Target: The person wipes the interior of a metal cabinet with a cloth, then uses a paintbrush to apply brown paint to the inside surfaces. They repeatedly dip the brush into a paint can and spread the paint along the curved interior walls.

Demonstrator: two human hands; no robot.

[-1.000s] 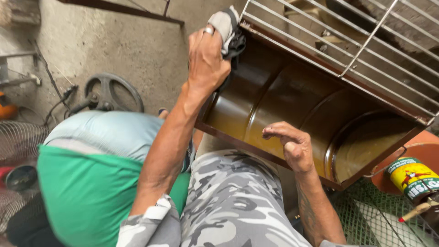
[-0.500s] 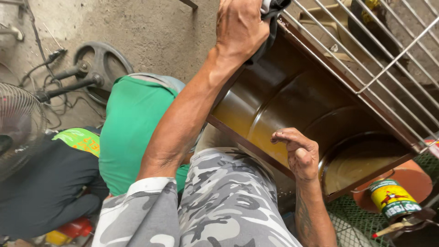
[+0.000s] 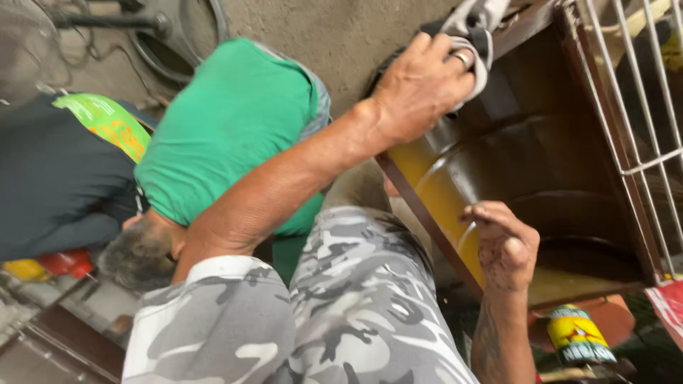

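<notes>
Rag (image 3: pixel 475 21) clenched in left hand (image 3: pixel 420 89), top cropped; right hand (image 3: pixel 506 245) fingers curled, released, on brown panel (image 3: pixel 548 171).

This looks like a small workshop or repair yard rather than a home. The floor (image 3: pixel 341 35) is rough bare concrete, stained and dusty. A black hose and metal fittings (image 3: pixel 153 28) lie coiled on it, with a wire fan guard (image 3: pixel 28 50) at the left edge. A brown metal cabinet (image 3: pixel 541 178) with a white wire grille (image 3: pixel 633 92) stands beside a small yellow can (image 3: pixel 575 336). Another person in a green shirt (image 3: pixel 228 128) crouches at work close by.
</notes>
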